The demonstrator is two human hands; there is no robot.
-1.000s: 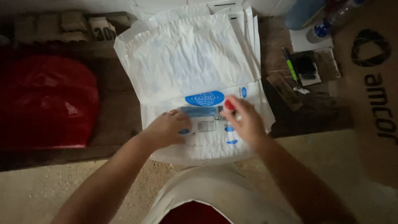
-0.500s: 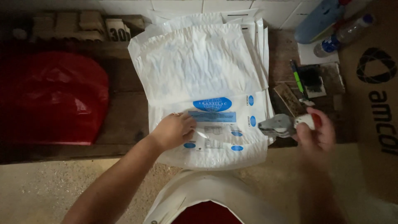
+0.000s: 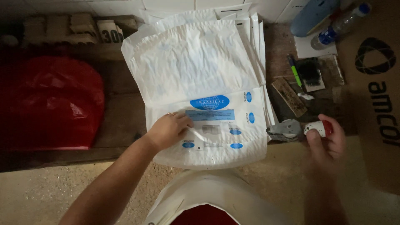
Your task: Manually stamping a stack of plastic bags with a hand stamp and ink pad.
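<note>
A stack of white paper sacks (image 3: 196, 71) with blue oval marks lies on a dark wooden bench, the top sack's near end folded over. My left hand (image 3: 168, 130) presses flat on that folded part, fingers beside a pale printed patch (image 3: 210, 129). To the right of the stack, my right hand (image 3: 327, 139) grips the red and white handle of a grey hand-held stamping tool (image 3: 287, 129), which points left toward the sacks and hovers just off their edge.
A red plastic bag (image 3: 50, 102) fills the bench's left side. Right of the sacks lie a green pen (image 3: 295, 73), a black ink pad (image 3: 310, 73), a wooden block (image 3: 289, 96) and a plastic bottle (image 3: 339, 23). A brown cardboard box (image 3: 375, 104) stands at far right.
My right hand left the sack's printed area, moved right off the stack and now holds the stamping tool. My left hand stays pressed on the sack.
</note>
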